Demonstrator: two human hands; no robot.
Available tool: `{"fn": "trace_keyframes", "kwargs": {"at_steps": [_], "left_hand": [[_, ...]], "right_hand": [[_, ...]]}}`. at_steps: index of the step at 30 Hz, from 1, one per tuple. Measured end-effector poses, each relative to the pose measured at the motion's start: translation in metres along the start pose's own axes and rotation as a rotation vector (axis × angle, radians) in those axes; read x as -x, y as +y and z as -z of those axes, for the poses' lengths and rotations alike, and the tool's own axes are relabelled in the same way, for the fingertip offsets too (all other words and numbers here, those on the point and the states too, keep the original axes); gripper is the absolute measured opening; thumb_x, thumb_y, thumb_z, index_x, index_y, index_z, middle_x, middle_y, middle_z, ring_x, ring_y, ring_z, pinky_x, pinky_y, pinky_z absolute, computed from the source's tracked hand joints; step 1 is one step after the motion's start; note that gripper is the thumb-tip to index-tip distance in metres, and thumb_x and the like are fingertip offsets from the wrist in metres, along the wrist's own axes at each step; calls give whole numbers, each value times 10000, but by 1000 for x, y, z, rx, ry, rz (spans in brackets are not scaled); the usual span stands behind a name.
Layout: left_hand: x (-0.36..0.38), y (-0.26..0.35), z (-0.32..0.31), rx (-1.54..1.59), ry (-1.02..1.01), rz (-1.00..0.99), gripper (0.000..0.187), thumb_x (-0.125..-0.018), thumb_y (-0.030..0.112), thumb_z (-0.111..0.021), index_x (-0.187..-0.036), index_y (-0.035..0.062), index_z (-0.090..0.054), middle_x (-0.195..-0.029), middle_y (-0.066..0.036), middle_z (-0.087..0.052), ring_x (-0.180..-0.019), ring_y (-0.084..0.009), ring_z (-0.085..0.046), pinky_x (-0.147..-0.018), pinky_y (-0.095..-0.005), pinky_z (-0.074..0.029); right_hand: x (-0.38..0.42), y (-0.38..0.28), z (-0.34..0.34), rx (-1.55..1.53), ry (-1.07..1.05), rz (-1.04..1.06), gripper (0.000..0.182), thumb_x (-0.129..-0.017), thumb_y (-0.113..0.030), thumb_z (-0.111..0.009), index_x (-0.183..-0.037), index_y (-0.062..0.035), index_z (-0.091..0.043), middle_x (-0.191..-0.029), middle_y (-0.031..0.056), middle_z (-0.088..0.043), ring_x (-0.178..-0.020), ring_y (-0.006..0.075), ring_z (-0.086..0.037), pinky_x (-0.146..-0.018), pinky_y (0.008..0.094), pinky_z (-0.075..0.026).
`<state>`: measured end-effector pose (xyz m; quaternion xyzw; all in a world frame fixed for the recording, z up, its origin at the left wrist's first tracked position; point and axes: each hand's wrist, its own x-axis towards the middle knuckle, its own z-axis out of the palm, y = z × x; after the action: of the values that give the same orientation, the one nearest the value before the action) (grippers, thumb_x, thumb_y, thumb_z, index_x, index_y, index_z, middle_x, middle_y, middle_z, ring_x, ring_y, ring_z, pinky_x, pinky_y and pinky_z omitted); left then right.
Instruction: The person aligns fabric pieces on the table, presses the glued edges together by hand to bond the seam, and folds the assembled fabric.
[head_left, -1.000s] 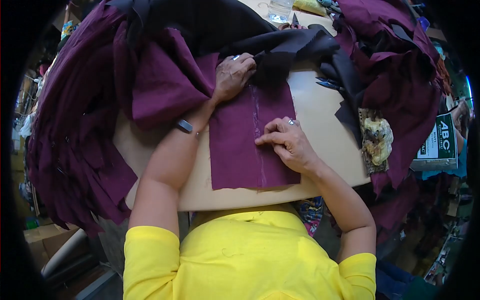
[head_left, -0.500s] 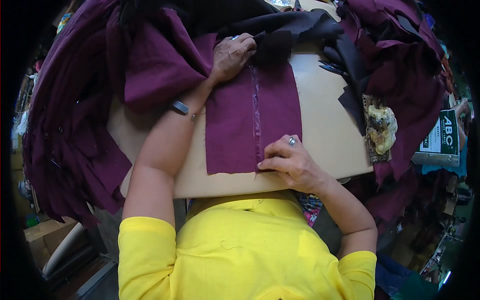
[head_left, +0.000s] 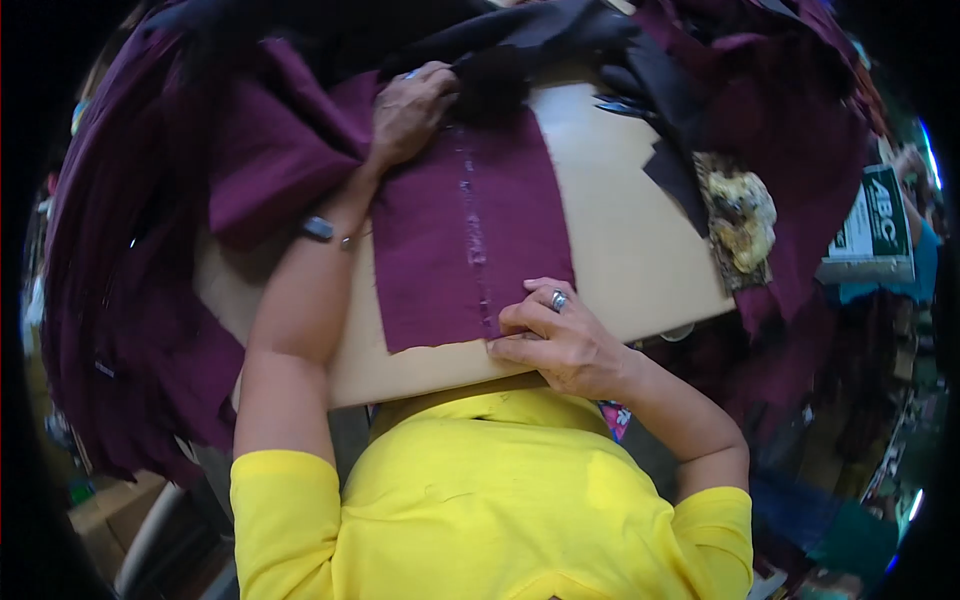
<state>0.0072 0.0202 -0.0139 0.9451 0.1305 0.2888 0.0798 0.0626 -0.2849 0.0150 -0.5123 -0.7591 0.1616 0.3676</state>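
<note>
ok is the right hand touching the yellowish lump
Apart: the head view shows tabletop between the right hand and the yellowish lump.

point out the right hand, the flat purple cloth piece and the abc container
Right hand (head_left: pixel 569 347), head view: back of the hand.
Flat purple cloth piece (head_left: pixel 425 250), head view: middle of its left half.
ABC container (head_left: pixel 885 212), head view: green part of its printed side.

room: tabletop (head_left: pixel 640 240) right of maroon panel (head_left: pixel 425 250) | obstacles: dark cloth (head_left: pixel 565 38) (far side), yellowish lump (head_left: pixel 742 220)
</note>
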Motion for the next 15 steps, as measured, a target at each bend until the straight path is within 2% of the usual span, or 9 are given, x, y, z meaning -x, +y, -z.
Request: {"fn": "trace_keyframes", "kwargs": {"at_steps": [2,3,5,7,8,10,12,15], "left_hand": [[-1,-3,1,2,-16,-25,134,-848,141,-550,-952,58,-561,-1109,-100,-559,-987,-301,-559,-832,-378,-429],[-2,-5,-1,5,5,-50,121,-851,151,-543,-935,67,-568,-1063,-85,-565,-944,-295,-568,-813,-377,-433],[-3,-1,0,8,17,-48,109,-846,149,-545,-913,69,-577,-1038,-70,-573,-912,-288,-578,-800,-376,-437],[-3,3,3,-6,9,-17,110,-840,143,-553,-915,66,-577,-1051,-70,-574,-916,-290,-579,-797,-381,-437],[-3,3,3,-13,6,1,111,-837,140,-556,-915,65,-577,-1058,-69,-575,-918,-291,-580,-796,-383,-438],[-2,0,1,-6,38,-43,114,-834,139,-562,-920,65,-578,-1074,-66,-575,-916,-299,-583,-789,-391,-440],[-2,4,4,1,41,-32,116,-833,138,-564,-922,65,-578,-1072,-66,-575,-912,-303,-583,-784,-394,-442],[-4,4,3,27,23,-53,103,-827,126,-570,-901,54,-567,-1026,-93,-579,-886,-318,-581,-767,-406,-442]], "right_hand": [[9,-7,9,-341,103,-170,306,-691,110,-559,-919,-49,-686,-948,89,-522,-813,210,-541,-799,328,-445],[21,-12,23,-460,161,-277,360,-663,154,-514,-918,-48,-669,-948,89,-544,-845,225,-542,-713,287,-450],[63,-12,38,-913,387,-443,313,-728,128,-519,-945,-22,-687,-927,92,-568,-809,156,-554,-683,234,-428],[102,-10,53,-977,503,-444,211,-721,52,-577,-884,9,-704,-825,106,-589,-741,143,-556,-650,240,-428],[129,-6,59,-1009,521,-518,196,-718,16,-597,-888,24,-693,-839,103,-589,-735,143,-557,-646,242,-428],[172,0,63,-752,541,-815,213,-715,-46,-630,-910,30,-670,-852,91,-593,-732,124,-562,-622,232,-427],[205,18,58,-436,423,-1324,266,-726,-92,-654,-972,10,-657,-888,109,-609,-732,105,-564,-614,229,-435],[216,49,36,144,301,-1313,470,-725,-263,-685,-1124,-34,-587,-1094,182,-557,-948,229,-559,-773,348,-457]]}}
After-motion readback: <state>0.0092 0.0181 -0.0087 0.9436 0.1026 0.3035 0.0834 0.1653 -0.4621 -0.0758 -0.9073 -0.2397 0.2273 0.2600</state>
